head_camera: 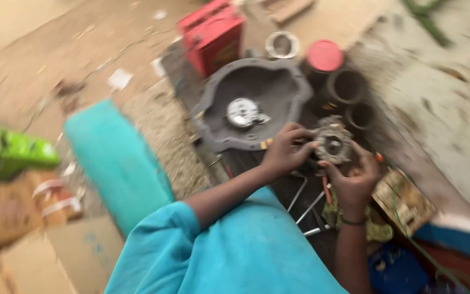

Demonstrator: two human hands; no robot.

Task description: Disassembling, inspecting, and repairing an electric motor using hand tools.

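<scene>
1. One grey engine cover [295, 87] lay open side up on the ground, holding a small shiny round metal part [242, 112] near its middle.
2. Two dark cylindrical sleeves [347, 86] stood just beside that cover on its right, mouths up, insides too dark and blurred to read.
3. Sat behind them: a can with a red lid [324, 55] and a pale ring [282, 44].
4. Stood at the top, near the cover: a red box-shaped container [213, 34], closed.
5. Lay at lower right: a small worn box [403, 200] crossed by a green wire, contents unclear.
6. Held just off the cover's right edge, above dark ground: a small grimy round metal engine part [333, 142], between both hands.
7. Left hand [286, 152] reached in from a teal sleeve, fingers curled and pinching the part's left edge.
8. Right hand [354, 182], wristband on, palm turned up, cupped the part from below with fingers bent around its lower right side.
9. Lay under the hands: thin metal rods [305, 204].
</scene>
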